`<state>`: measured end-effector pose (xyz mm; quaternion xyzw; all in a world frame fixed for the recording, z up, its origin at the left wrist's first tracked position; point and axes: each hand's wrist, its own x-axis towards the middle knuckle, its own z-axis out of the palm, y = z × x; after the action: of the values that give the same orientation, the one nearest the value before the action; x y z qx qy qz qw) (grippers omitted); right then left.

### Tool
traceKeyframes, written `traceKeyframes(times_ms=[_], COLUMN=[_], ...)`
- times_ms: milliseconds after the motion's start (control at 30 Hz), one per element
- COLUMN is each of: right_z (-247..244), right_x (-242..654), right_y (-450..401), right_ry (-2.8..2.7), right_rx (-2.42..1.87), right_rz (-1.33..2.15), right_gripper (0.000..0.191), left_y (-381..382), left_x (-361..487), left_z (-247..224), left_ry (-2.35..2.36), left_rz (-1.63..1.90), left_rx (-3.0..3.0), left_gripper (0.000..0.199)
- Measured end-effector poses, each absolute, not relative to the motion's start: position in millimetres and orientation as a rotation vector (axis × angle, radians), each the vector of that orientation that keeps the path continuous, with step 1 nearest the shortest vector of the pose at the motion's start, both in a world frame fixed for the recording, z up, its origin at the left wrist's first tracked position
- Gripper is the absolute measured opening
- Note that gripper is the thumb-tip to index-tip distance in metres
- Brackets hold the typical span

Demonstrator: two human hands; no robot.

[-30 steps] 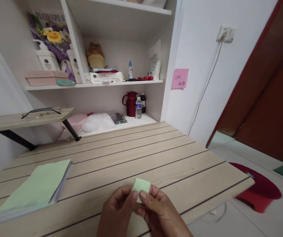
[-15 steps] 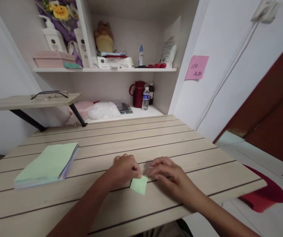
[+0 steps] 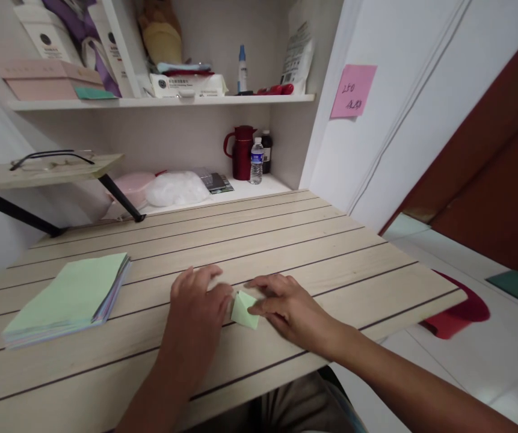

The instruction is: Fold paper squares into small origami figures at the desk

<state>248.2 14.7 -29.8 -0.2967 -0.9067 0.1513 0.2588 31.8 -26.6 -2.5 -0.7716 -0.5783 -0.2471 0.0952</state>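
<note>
From my end, the small creased green paper (image 3: 242,314) is lower centre, my left hand (image 3: 194,310) loosely open beside it, right hand (image 3: 295,314) fingering its edge, probably for steadiness; can't tell if it's pinching.

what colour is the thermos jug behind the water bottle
Dark red, handle included; it shows in the head view.

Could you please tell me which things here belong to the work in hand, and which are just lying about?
In hand:
- small green paper, right hand touching, left hand close beside
- probably the paper stack

Lying about:
- glasses
- red jug
- water bottle
- pink note
</note>
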Motion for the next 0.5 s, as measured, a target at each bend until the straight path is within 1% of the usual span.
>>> traceKeyframes(times_ms=[67,133,200,267,367,500], right_z=[-28.8,-27.8,-26.6,-25.4,-24.3,-26.1], right_x=[248.0,247.6,248.0,249.2,251.5,252.8], right_y=[14.8,16.2,18.6,21.5,26.0,30.4], right_ry=[-2.45,-2.45,-2.444,-2.434,-2.467,-2.498], right_rx=[-0.817,-0.82,-0.814,-0.818,-0.82,-0.82], right_rz=[0.43,0.47,0.518,0.561,0.595,0.56], right_gripper=[0.023,0.023,0.024,0.028,0.039,0.035], left_y=[-39.7,-46.4,-47.2,-44.6,-40.1,-36.5], left_x=[33.9,37.0,39.4,40.2,39.8,41.0], left_z=[-14.5,-25.2,-31.0,-31.1,-25.8,-21.2], left_ry=[-1.613,-1.672,-1.753,-1.797,-1.87,-1.916], left_rz=[-0.751,-0.722,-0.677,-0.649,-0.67,-0.686], left_rx=[-2.38,-2.42,-2.471,-2.539,-2.568,-2.542], left_gripper=[0.022,0.018,0.023,0.025,0.022,0.018])
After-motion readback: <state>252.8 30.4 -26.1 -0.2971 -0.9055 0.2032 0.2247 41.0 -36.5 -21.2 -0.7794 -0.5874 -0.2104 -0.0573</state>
